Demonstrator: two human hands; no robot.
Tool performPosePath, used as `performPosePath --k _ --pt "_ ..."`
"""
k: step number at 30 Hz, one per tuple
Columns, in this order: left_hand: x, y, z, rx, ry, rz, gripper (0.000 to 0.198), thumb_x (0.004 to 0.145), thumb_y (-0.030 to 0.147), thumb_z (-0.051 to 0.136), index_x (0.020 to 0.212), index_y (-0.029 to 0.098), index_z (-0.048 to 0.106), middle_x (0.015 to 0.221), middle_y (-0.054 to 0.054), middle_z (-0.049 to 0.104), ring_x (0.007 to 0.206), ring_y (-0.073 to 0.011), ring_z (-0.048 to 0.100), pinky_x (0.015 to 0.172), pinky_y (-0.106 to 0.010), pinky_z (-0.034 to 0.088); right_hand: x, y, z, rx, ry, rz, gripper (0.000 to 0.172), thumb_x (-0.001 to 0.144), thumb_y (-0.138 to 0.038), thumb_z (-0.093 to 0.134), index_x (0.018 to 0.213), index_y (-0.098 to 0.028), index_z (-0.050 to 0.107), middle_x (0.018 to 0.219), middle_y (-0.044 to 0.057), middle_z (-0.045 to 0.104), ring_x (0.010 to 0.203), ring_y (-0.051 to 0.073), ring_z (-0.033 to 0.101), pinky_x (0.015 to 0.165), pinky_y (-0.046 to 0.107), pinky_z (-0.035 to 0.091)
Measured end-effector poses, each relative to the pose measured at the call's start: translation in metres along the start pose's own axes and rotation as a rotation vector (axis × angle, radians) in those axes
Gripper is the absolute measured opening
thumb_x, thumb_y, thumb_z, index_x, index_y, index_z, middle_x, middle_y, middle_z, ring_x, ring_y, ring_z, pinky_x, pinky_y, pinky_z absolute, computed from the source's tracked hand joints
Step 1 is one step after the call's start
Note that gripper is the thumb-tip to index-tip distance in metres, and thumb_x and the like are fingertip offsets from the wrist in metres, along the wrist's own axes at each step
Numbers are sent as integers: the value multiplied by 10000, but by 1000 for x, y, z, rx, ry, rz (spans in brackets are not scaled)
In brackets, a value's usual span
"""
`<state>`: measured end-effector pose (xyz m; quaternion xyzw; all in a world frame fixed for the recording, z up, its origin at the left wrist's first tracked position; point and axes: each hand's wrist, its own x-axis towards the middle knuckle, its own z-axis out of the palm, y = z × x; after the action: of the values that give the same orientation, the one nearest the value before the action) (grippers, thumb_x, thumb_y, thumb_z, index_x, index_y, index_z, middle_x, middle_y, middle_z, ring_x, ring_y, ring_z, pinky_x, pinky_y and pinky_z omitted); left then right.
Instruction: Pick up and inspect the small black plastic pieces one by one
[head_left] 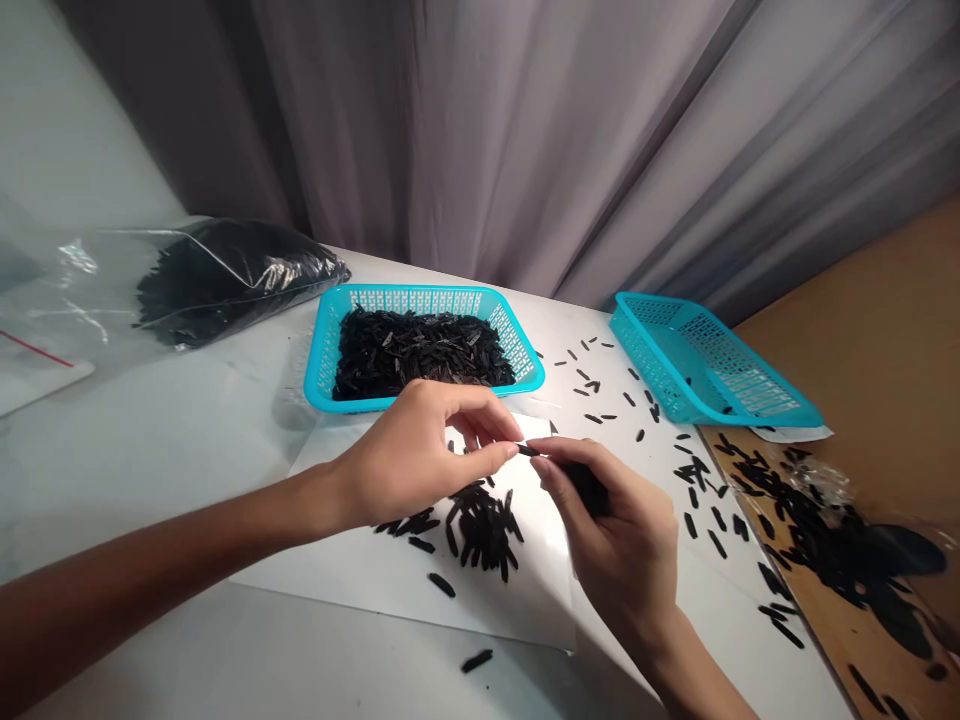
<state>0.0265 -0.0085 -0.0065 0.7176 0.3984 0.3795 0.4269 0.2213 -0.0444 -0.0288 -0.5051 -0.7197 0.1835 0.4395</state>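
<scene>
One small black strip [527, 450] is pinched at both ends, its left end by the thumb and fingertips of my left hand [409, 455]. The thumb and forefinger of my right hand [630, 535] grip the other end. Something black, seemingly more strips, shows in the curl of my right hand, partly hidden by the fingers. Beneath both hands, a loose pile of black strips [484, 530] lies on a white paper sheet [330, 570]. Just behind my left hand stands a turquoise basket [315, 375] filled with similar strips.
At the left back lies a clear plastic bag [247, 270] of black pieces. A second turquoise basket [780, 405] sits tilted at the right, with a few strips inside. Scattered strips [694, 470] cover the right side, reaching a brown surface [817, 620]. A grey curtain [480, 140] hangs behind.
</scene>
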Motion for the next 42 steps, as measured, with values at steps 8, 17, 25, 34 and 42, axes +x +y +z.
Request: performPosePath --k 8,17,25,34,42 --pt "0 -2 -1 320 178 333 125 795 160 780 904 168 718 813 -3 727 755 -136 616 722 -271 509 -1 1 -1 -48 38 -54 60 926 -191 643 948 -230 683 832 12 744 657 143 647 622 282 484" --pt "-2 -4 0 347 184 424 35 838 174 752 860 167 725 797 -10 730 760 -137 633 721 -267 508 -2 0 -1 -8 70 -27 57 912 -209 658 930 -245 697 787 9 737 624 159 652 599 293 493" --pt "-2 -1 2 332 173 425 24 846 173 744 847 158 724 790 -10 731 753 -136 635 717 -266 504 -1 -5 -2 41 82 61 48 907 -265 669 907 -252 715 799 20 728 618 164 624 616 311 476" --pt "23 -34 -33 659 308 137 107 860 251 706 951 195 710 940 -39 739 912 -228 637 842 -369 462 6 4 4 736 -259 671 270 920 -418 649 1057 -189 692 644 -47 453 516 85 315 470 254 191" --pt "1 -12 -3 499 -198 547 84 918 141 615 891 147 695 906 -51 689 824 -168 583 779 -295 452 7 1 3 1103 -714 813 320 943 -380 634 715 -159 587 576 -62 401 492 65 235 472 246 167"
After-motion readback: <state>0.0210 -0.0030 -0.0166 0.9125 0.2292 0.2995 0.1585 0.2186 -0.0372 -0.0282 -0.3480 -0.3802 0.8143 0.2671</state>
